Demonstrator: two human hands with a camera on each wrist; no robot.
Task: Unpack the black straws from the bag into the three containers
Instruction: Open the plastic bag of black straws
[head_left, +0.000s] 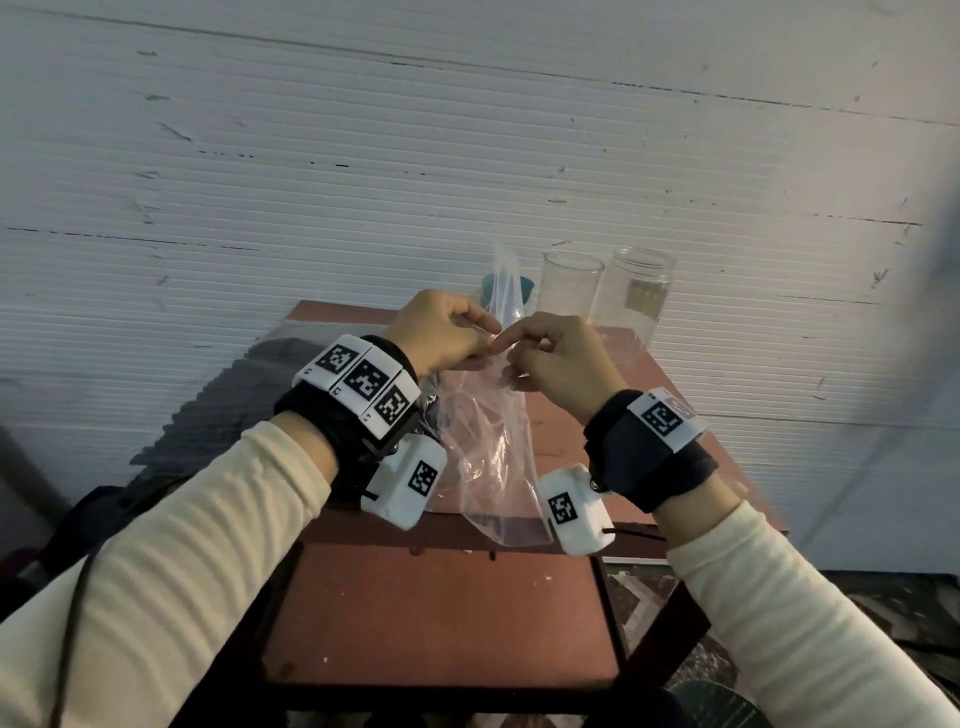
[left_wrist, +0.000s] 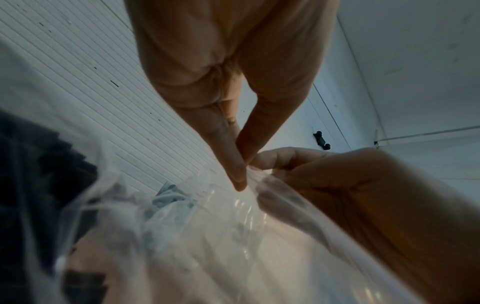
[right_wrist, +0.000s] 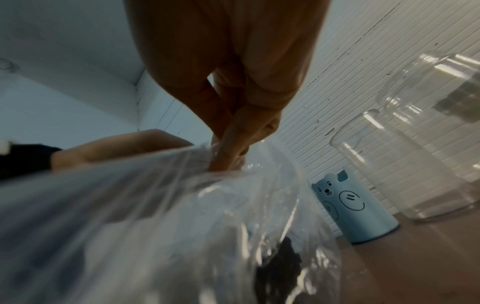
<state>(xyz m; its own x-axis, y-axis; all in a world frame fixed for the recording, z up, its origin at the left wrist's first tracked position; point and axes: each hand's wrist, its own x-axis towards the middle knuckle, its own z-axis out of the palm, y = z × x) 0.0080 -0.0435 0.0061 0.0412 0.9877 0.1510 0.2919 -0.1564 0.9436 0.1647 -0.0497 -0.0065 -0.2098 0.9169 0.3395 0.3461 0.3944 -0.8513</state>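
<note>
A clear plastic bag (head_left: 493, 457) hangs upright over the red-brown table (head_left: 441, 613). My left hand (head_left: 485, 332) pinches the bag's top edge, and my right hand (head_left: 508, 347) pinches that edge right beside it. In the left wrist view the left hand (left_wrist: 241, 164) nips the plastic (left_wrist: 233, 236) between thumb and finger. In the right wrist view the right hand (right_wrist: 226, 158) has fingertips at the bag's mouth, and a dark bundle, the black straws (right_wrist: 280, 267), shows low inside the bag (right_wrist: 155, 216). At the back stand a blue bear cup (right_wrist: 355, 209), a clear glass (head_left: 569, 286) and a clear jar (head_left: 639, 291).
The three containers stand in a row at the table's far edge, close to a white ribbed wall (head_left: 363, 156). The blue cup (head_left: 525, 287) is mostly hidden behind the bag in the head view. Dark floor clutter (head_left: 78, 530) lies left of the table.
</note>
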